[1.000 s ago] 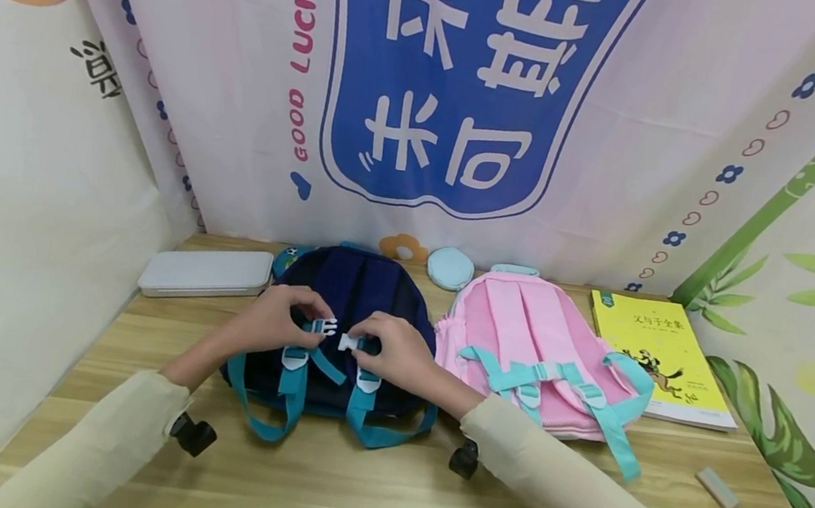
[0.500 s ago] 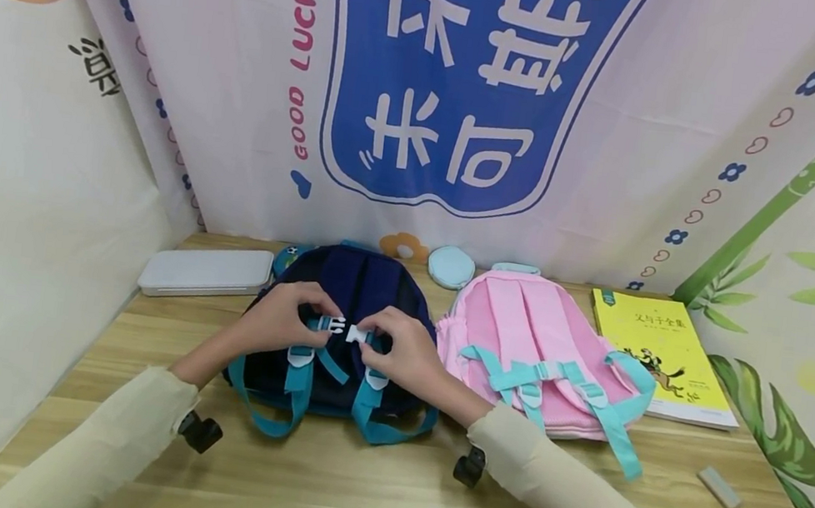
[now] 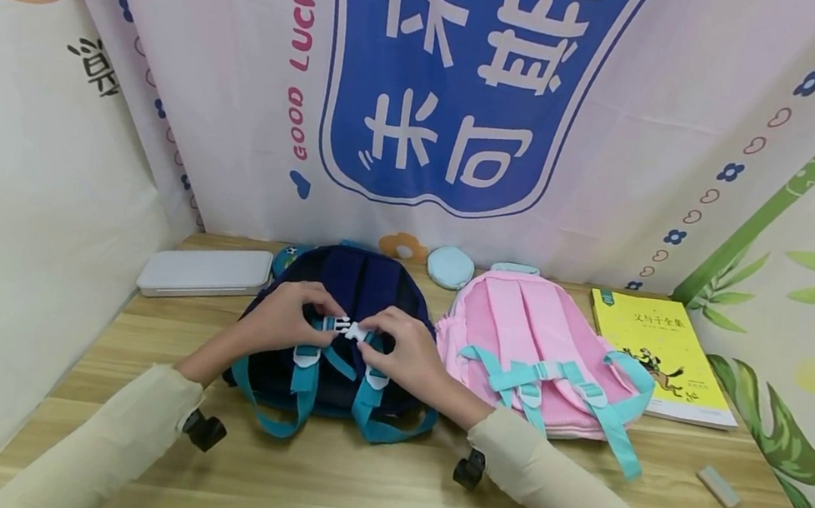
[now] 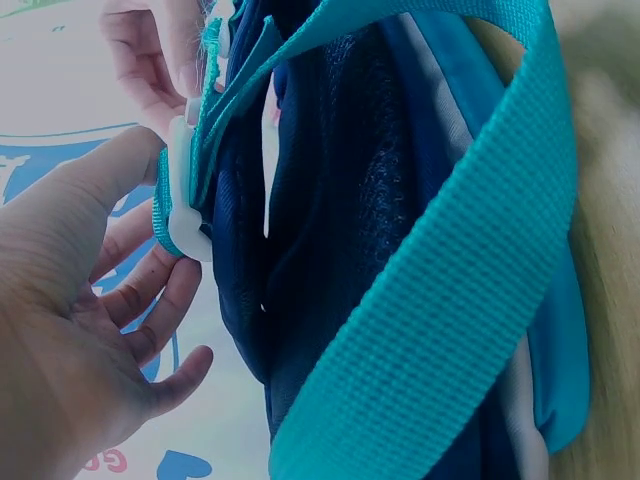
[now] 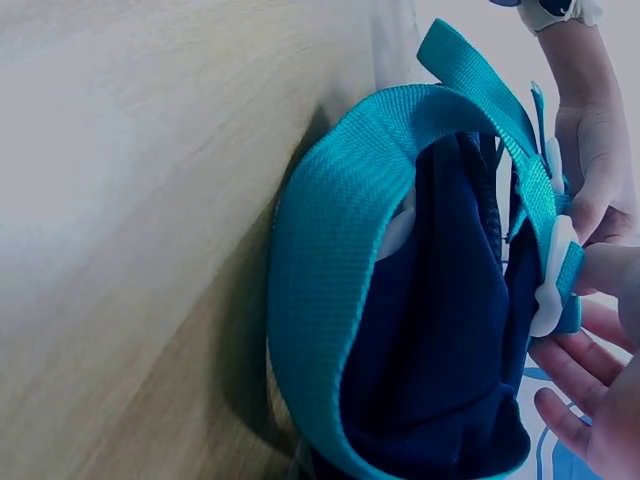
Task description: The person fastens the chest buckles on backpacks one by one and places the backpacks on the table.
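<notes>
A navy backpack [image 3: 359,282] with teal straps lies on the wooden table, its strap side up. Above it, my left hand [image 3: 289,318] pinches the pronged half of a white side-release buckle [image 3: 341,325]. My right hand [image 3: 404,349] pinches the socket half [image 3: 356,332] from the other side. The prong tips meet the socket's mouth, and the prongs still show between the halves. In the left wrist view a teal strap [image 4: 430,260] loops in front of the bag, and the left hand's fingers lie by a white strap adjuster [image 4: 185,190]. The right wrist view shows another adjuster [image 5: 553,278].
Right of the navy bag lies a pink backpack [image 3: 521,317] with turquoise straps. Beyond it are a yellow book [image 3: 661,350] and a small grey bar [image 3: 717,488]. A white case [image 3: 209,272] sits at left; a round light-blue pouch [image 3: 450,268] stands at the back.
Both hands have risen slightly and shifted right, the left one further. The gap between the two buckle halves has closed until their ends meet.
</notes>
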The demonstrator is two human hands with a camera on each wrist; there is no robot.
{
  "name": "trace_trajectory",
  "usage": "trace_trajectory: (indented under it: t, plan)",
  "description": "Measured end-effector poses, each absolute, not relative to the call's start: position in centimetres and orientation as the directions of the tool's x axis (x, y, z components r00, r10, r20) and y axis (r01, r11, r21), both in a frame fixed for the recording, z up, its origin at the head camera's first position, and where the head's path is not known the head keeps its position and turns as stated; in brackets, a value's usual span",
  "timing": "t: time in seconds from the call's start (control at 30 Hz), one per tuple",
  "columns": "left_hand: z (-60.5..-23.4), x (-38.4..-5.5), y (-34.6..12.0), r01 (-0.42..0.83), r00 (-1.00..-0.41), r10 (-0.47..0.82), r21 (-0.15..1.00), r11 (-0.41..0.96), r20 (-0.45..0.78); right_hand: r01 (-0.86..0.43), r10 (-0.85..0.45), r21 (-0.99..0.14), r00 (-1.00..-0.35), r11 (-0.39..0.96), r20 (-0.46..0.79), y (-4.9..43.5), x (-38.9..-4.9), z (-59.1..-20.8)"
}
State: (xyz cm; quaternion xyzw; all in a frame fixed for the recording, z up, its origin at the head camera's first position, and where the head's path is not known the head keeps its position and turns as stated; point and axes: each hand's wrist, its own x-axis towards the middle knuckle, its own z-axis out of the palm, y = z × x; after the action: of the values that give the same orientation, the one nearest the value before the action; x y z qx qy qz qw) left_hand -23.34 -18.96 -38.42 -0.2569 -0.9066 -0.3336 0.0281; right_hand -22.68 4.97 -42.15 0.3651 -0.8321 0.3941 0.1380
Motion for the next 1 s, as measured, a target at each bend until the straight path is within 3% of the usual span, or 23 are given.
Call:
trace_trajectory:
  t: [0.77,1.0]
  plan:
    - [-38.63,-23.35,-18.78,0.523,-0.838,0.503,0.582,0.624,0.214,-0.737,-0.492,-0.544,-0.674,0.401,0.551,5.01,-22.53,-42.47]
    - [-38.11,-23.29,-19.09,0.507,-0.838,0.522,0.58,0.638,0.159,-0.774,-0.547,-0.446,-0.633,0.449,0.548,5.16,-22.26,-42.09]
